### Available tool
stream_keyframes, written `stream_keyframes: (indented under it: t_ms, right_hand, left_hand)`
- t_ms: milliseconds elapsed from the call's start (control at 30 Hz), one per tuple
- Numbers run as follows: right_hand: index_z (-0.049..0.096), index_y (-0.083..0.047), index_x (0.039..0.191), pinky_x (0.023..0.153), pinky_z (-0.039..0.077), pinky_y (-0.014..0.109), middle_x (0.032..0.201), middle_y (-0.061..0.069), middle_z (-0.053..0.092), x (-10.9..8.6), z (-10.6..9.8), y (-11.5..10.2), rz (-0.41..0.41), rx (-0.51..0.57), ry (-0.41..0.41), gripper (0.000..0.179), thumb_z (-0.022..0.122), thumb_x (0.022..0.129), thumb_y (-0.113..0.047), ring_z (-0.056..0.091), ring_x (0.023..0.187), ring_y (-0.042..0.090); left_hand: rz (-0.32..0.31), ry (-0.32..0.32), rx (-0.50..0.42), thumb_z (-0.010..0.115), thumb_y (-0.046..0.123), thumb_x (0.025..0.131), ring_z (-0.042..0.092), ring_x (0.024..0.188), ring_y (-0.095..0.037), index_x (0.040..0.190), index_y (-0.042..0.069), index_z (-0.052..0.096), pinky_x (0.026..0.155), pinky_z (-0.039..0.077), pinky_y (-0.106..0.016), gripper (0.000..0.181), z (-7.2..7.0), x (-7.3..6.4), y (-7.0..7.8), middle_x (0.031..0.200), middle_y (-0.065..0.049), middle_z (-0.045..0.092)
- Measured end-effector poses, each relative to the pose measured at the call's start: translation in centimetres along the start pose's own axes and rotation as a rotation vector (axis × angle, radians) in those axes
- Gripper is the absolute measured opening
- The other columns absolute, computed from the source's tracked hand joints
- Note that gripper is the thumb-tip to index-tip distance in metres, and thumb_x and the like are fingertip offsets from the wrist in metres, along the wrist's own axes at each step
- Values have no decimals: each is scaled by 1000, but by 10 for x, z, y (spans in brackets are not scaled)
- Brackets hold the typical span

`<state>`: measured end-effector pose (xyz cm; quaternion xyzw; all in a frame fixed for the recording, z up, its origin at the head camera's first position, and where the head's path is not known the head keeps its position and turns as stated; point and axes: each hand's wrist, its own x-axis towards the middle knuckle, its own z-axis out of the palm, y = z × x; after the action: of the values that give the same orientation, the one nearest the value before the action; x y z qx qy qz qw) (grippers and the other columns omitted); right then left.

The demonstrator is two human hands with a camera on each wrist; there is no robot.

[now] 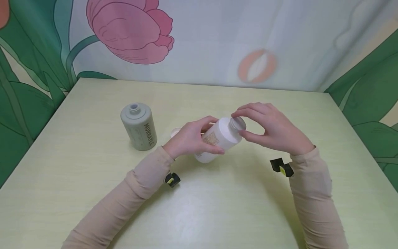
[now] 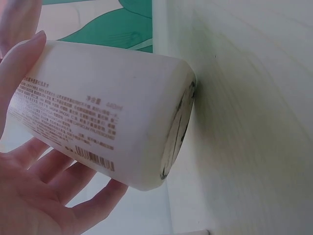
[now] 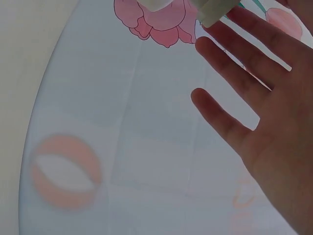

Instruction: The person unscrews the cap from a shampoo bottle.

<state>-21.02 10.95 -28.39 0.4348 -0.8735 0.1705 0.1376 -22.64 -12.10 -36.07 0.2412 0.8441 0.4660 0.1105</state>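
Note:
My left hand (image 1: 199, 136) is wrapped around a white bottle (image 1: 228, 133), tilted with its neck up toward the right. In the left wrist view, brown print and a barcode run along the white bottle (image 2: 112, 98), and its base edge is close over the table. At the neck is a ribbed, pale screw cap (image 1: 238, 123), which my right hand (image 1: 270, 128) pinches between thumb and fingertips. The right wrist view catches part of this cap (image 3: 215, 11) at the top; the other fingers are spread.
A grey-green bottle (image 1: 139, 128) marked MURRAYLE stands upright on the table (image 1: 199, 211), to the left, its narrow neck uncapped. Partly hidden behind my left hand is a small round white piece (image 1: 175, 131). A flower-printed curtain (image 1: 205, 45) hangs beyond the table's far edge.

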Motion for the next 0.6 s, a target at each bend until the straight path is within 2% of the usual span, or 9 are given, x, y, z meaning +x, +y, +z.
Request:
stream_keyframes:
  t_ms: [233,467,600]
  right_hand:
    - [58,-18,109,85,35,32,101,-8,61,0,0,-1,80,-15,10,32,65,80,-31,53,96,5]
    - [58,-17,110,84,35,31,105,-7,58,0,-2,1,-5,-3,1,32,64,79,-20,52,97,7]
    - [57,-16,113,84,36,32,106,-5,59,-1,-4,-1,5,-6,6,36,66,79,-23,53,98,8]
  left_hand:
    - [2,-1,1,80,46,56,58,94,-9,115,38,47,81,46,-35,68,2,-2,0,108,10,61]
    - [4,-2,9,80,47,56,58,93,-9,115,38,46,80,46,-34,68,1,0,1,106,11,61]
    - [15,3,12,80,46,56,58,93,-9,115,37,47,80,46,-34,68,1,-1,0,106,10,62]
